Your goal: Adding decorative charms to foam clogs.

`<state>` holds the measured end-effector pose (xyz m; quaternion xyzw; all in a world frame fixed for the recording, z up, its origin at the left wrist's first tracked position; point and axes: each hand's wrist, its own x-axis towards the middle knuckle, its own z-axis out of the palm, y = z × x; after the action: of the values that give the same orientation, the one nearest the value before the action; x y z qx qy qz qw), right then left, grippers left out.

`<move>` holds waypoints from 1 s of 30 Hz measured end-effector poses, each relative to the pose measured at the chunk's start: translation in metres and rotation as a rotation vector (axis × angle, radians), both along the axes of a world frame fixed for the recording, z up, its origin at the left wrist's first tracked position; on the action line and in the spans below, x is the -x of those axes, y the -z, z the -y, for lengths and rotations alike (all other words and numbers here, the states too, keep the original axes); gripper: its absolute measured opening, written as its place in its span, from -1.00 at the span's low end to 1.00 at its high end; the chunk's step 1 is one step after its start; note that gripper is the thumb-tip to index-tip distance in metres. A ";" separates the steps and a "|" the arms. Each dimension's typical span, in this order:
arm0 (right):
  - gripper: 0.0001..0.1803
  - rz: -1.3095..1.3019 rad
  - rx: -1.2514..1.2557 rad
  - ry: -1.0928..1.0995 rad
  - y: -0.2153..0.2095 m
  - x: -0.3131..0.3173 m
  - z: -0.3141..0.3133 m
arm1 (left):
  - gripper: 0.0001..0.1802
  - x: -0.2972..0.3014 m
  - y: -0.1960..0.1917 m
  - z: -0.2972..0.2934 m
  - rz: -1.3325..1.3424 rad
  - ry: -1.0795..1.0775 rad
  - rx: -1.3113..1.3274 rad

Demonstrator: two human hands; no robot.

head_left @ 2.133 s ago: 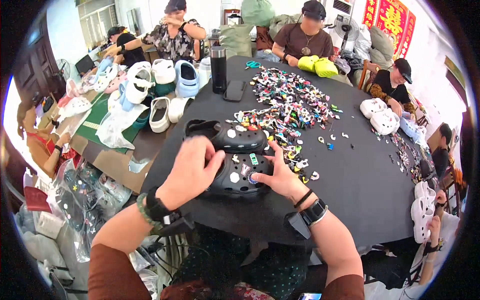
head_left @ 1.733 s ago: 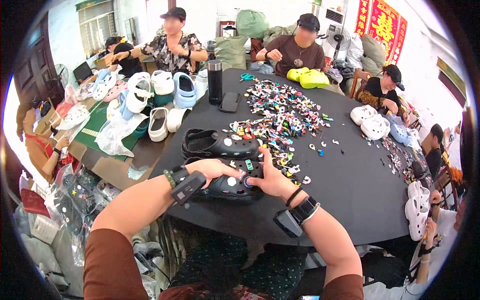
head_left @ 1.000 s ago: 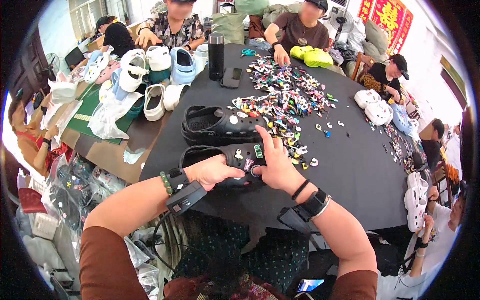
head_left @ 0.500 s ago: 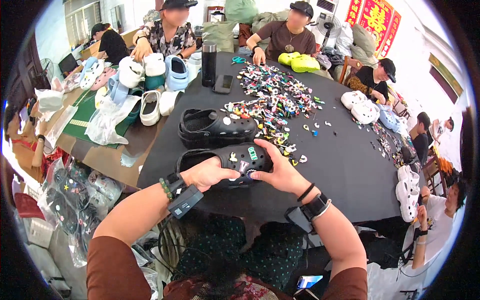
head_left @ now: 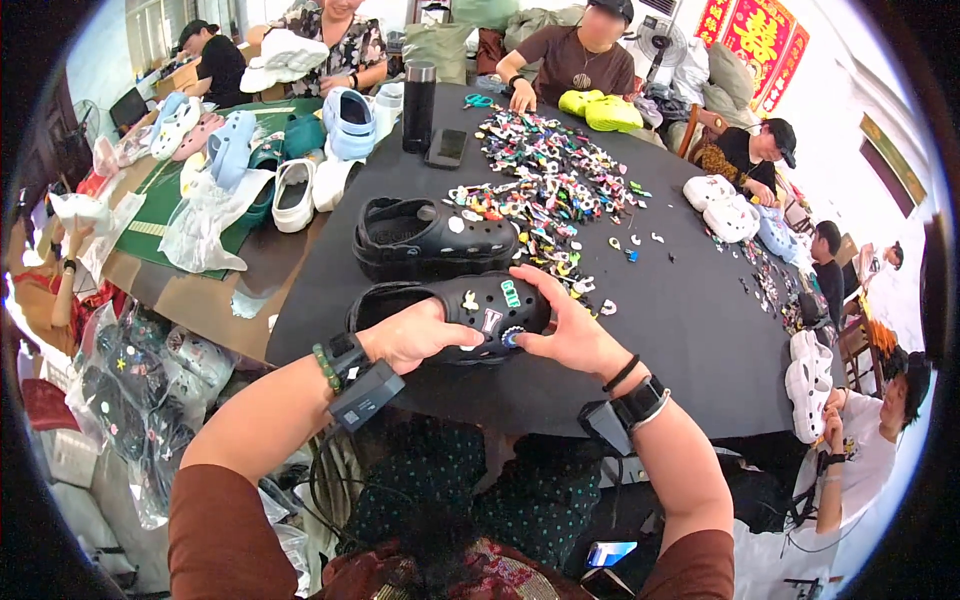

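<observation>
The black table (head_left: 680,330) bears two black clogs (head_left: 435,246), two lime clogs (head_left: 612,114), one bottle (head_left: 418,108), one phone (head_left: 447,149).

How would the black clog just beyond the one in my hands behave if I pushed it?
The black, perforated, foam-looking clog would probably slide rather than tip, since it sits upright on a broad base. It's likely light for its size, given the open hollow and the holes. Its walls hold their shape, so it should flex, not flop.
</observation>
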<state>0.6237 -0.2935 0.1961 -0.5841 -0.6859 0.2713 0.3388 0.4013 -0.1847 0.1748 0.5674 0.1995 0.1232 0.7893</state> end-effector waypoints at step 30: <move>-0.16 0.225 -0.123 0.342 0.004 0.054 -0.001 | -0.49 0.002 0.010 0.011 0.023 -0.010 -0.096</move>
<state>0.5695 -0.2926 0.1922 -0.6970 -0.6253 0.1007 0.3363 0.3988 -0.1955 0.1652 0.6023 0.1870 0.1431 0.7628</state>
